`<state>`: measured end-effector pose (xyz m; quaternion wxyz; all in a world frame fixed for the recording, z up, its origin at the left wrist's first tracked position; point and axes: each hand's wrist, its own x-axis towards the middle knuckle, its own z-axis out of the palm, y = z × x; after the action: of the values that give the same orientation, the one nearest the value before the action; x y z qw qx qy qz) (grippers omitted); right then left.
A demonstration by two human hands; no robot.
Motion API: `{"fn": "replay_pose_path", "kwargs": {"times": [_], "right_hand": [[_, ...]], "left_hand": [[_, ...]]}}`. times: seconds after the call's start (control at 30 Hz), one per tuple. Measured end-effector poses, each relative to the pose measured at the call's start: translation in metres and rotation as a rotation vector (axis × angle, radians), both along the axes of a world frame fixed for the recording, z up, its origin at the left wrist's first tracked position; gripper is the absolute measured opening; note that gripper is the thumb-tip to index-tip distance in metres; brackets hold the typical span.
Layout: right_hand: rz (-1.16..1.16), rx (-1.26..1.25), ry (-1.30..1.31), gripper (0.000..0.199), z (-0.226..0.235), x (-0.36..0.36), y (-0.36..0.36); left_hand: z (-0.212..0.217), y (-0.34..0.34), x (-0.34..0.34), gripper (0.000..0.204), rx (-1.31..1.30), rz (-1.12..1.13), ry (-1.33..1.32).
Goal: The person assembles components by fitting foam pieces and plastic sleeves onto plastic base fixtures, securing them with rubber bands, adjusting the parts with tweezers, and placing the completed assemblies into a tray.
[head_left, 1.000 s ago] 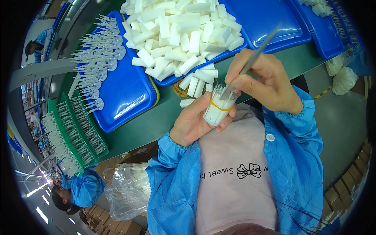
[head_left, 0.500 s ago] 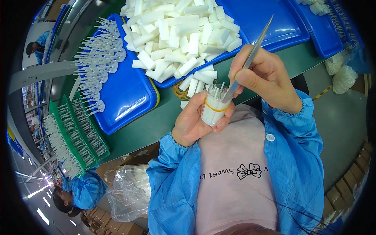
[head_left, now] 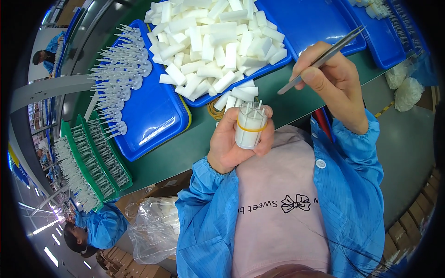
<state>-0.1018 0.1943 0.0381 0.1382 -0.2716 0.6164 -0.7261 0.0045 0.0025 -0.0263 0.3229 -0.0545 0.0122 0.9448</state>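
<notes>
The clear cup, ringed by a yellow band, sits within the left hand, whose fingers and thumb wrap its sides. The right hand, apart from it, pinches metal tweezers. Beyond both hands, white blocks heap a blue tray on the green bench.

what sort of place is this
Probably a factory assembly workshop. A green workbench carries blue trays, one heaped with white blocks; a green rack holds rows of small white parts; and another person in a blue jacket shows at lower left.
</notes>
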Motion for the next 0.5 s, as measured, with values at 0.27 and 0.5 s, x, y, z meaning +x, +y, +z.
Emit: {"fn": "replay_pose_path", "kwargs": {"times": [0.27,0.5], "right_hand": [[0.026,0.147,0.096,0.015,-0.002,0.005,0.013],[0.054,0.010,-0.155,0.016,-0.012,0.006,-0.008]], "left_hand": [[0.007,0.003,-0.002,0.058,-0.251,-0.010,-0.063],[0.003,0.005,0.002,0.071,-0.280,0.044,0.083]]}}
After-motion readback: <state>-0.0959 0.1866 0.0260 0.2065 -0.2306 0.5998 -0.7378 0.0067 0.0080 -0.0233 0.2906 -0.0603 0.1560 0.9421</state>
